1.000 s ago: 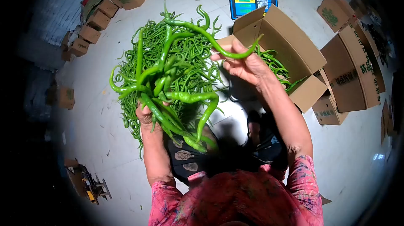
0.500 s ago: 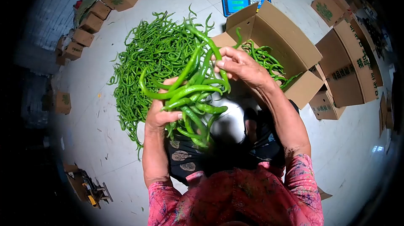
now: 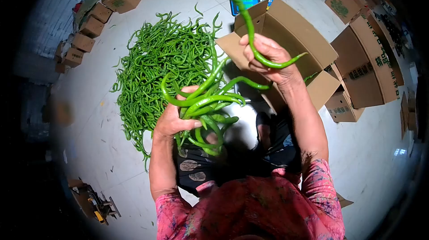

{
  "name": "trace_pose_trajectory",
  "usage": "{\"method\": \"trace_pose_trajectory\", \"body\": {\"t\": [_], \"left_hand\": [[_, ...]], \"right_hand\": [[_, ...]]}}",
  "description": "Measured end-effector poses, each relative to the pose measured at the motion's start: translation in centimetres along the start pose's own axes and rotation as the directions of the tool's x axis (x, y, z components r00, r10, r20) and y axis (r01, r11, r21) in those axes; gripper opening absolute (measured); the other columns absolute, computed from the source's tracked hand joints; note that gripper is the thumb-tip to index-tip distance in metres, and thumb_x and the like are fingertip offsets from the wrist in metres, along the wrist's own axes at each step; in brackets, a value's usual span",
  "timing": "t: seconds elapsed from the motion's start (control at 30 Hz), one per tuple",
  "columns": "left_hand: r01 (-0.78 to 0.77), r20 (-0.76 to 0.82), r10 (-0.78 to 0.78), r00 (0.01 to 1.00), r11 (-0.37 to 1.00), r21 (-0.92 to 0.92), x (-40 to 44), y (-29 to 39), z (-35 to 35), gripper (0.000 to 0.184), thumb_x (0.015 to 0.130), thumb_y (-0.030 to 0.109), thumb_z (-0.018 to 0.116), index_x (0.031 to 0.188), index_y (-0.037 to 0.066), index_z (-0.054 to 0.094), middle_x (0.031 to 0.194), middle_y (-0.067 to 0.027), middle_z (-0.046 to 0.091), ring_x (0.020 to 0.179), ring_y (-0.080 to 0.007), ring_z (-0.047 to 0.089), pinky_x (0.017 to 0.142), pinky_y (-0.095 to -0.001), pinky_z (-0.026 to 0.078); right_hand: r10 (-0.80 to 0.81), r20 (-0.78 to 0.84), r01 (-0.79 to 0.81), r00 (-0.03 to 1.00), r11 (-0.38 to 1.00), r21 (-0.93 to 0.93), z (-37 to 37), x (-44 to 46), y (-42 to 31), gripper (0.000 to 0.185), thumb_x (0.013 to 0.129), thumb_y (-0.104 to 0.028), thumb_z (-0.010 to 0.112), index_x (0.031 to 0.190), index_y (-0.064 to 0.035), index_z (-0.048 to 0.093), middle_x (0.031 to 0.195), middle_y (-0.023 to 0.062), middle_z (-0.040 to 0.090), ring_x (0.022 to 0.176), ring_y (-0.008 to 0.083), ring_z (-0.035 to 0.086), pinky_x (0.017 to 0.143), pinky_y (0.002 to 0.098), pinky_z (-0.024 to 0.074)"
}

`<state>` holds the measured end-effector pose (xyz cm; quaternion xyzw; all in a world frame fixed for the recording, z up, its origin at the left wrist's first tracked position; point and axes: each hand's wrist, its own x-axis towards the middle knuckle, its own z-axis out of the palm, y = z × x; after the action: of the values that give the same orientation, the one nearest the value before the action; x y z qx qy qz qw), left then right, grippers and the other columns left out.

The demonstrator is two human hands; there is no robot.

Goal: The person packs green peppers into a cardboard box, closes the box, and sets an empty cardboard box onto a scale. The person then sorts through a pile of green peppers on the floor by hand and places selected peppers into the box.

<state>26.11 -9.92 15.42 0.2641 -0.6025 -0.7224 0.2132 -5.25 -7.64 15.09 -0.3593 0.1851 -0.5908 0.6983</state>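
My left hand (image 3: pixel 175 117) is closed around a bunch of long green chili peppers (image 3: pixel 210 101), which fan out over my lap. Held up to the right, my right hand (image 3: pixel 270 57) grips one long curved green chili pepper (image 3: pixel 247 19). Its upper end rises in front of the scale display, and its thin tip bends out past my wrist. Beneath my right hand stands an open cardboard box (image 3: pixel 301 32); most of the peppers inside it are hidden by the hand. To the left, a big pile of green chili peppers (image 3: pixel 161 66) lies on the floor.
A blue scale display (image 3: pixel 254 0) stands behind the open box. More cardboard boxes (image 3: pixel 364 66) are at the right, and a row of boxes (image 3: pixel 91 26) lines the upper left. A dark object with yellow parts (image 3: pixel 99 206) lies at the lower left.
My right hand has moved up and right, away from the bunch, taking one pepper with it. The left hand still holds the bunch, in nearly the same place.
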Motion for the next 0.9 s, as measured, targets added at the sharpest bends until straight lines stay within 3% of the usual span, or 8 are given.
{"method": "trace_pose_trajectory", "body": {"t": [0.23, 0.37, 0.43, 0.5, 0.6, 0.7, 0.83, 0.9], "left_hand": [[-0.104, -0.291, 0.052, 0.955, 0.981, -0.165, -0.9, 0.9, -0.5, 0.092, 0.050, 0.012, 0.075, 0.135, 0.002, 0.041, 0.124, -0.0096, 0.053, 0.116, -0.0258, 0.054, 0.104, -0.0379, 0.042], [-0.185, -0.435, 0.075, 0.897, 0.959, -0.216, -1.2, 0.7, -1.3, 0.099, 0.048, 0.013, 0.075, 0.139, 0.001, 0.036, 0.126, -0.0140, 0.052, 0.115, -0.0301, 0.055, 0.103, -0.0394, 0.044], [-0.277, -0.486, 0.118, 0.866, 0.923, -0.269, -1.3, -0.1, -2.0, 0.097, 0.052, 0.012, 0.074, 0.140, -0.001, 0.035, 0.128, -0.0159, 0.051, 0.114, -0.0308, 0.056, 0.100, -0.0402, 0.046], [-0.359, -0.457, 0.211, 0.864, 0.894, -0.268, -1.2, 0.2, -1.9, 0.082, 0.062, 0.014, 0.073, 0.135, 0.000, 0.039, 0.111, -0.0121, 0.057, 0.079, -0.0218, 0.060, 0.067, -0.0333, 0.051], [-0.355, -0.456, 0.197, 0.868, 0.888, -0.292, -1.4, -0.9, -3.6, 0.062, 0.066, 0.018, 0.071, 0.120, -0.004, 0.050, 0.093, -0.0106, 0.061, 0.070, -0.0181, 0.057, 0.062, -0.0300, 0.046], [-0.382, -0.493, 0.175, 0.852, 0.852, -0.358, -1.0, 0.0, -2.5, 0.055, 0.065, 0.020, 0.071, 0.112, -0.003, 0.055, 0.089, -0.0087, 0.061, 0.066, -0.0163, 0.053, 0.063, -0.0290, 0.041], [-0.377, -0.525, 0.133, 0.841, 0.840, -0.390, -1.0, -0.6, -2.8, 0.056, 0.066, 0.019, 0.069, 0.115, -0.003, 0.054, 0.090, -0.0081, 0.060, 0.068, -0.0168, 0.053, 0.065, -0.0298, 0.041], [-0.380, -0.524, 0.114, 0.844, 0.816, -0.435, -1.4, -1.6, -4.3, 0.056, 0.066, 0.016, 0.070, 0.117, -0.002, 0.054, 0.098, -0.0111, 0.062, 0.077, -0.0219, 0.057, 0.073, -0.0354, 0.046]], "right_hand": [[-0.192, -0.195, 0.144, 0.962, 0.961, -0.235, -1.6, -1.3, -1.8, 0.027, 0.097, -0.022, 0.055, 0.115, -0.0004, 0.055, 0.084, 0.0015, 0.062, 0.052, -0.0014, 0.041, 0.041, 0.0126, 0.0299], [-0.352, -0.390, 0.222, 0.851, 0.914, -0.340, -2.8, -1.8, -3.4, 0.025, 0.096, -0.018, 0.056, 0.115, -0.0005, 0.057, 0.082, 0.0015, 0.063, 0.052, -0.0011, 0.038, 0.043, 0.0124, 0.0311], [-0.317, -0.534, 0.070, 0.784, 0.900, -0.431, -4.8, -2.1, -3.3, 0.030, 0.096, -0.018, 0.057, 0.120, -0.0013, 0.057, 0.085, 0.0011, 0.065, 0.052, -0.0006, 0.035, 0.045, 0.0144, 0.0308], [-0.258, -0.632, -0.132, 0.731, 0.855, -0.502, -5.7, -2.0, -3.2, 0.034, 0.095, -0.024, 0.059, 0.122, -0.0044, 0.059, 0.093, 0.0005, 0.067, 0.059, 0.0020, 0.043, 0.055, 0.0172, 0.0380], [-0.446, -0.649, -0.307, 0.616, 0.622, -0.720, -5.3, -1.6, -2.1, 0.038, 0.094, -0.027, 0.060, 0.126, -0.0056, 0.058, 0.100, 0.0016, 0.068, 0.072, 0.0068, 0.053, 0.065, 0.0201, 0.0422], [-0.396, -0.530, -0.259, 0.749, 0.561, -0.786, -4.6, -1.2, -1.0, 0.040, 0.093, -0.028, 0.060, 0.126, -0.0070, 0.058, 0.103, 0.0024, 0.067, 0.082, 0.0111, 0.056, 0.072, 0.0229, 0.0435], [-0.024, -0.402, -0.318, 0.915, 0.571, -0.757, 0.2, -0.6, 0.3, 0.034, 0.092, -0.027, 0.061, 0.119, -0.0061, 0.064, 0.106, 0.0029, 0.068, 0.082, 0.0088, 0.055, 0.074, 0.0252, 0.0461], [0.031, -0.198, -0.177, 0.980, 0.596, -0.783, 1.3, -0.4, 2.5, 0.033, 0.093, -0.027, 0.060, 0.118, -0.0060, 0.064, 0.106, 0.0025, 0.067, 0.085, 0.0095, 0.056, 0.077, 0.0259, 0.0467]]}}
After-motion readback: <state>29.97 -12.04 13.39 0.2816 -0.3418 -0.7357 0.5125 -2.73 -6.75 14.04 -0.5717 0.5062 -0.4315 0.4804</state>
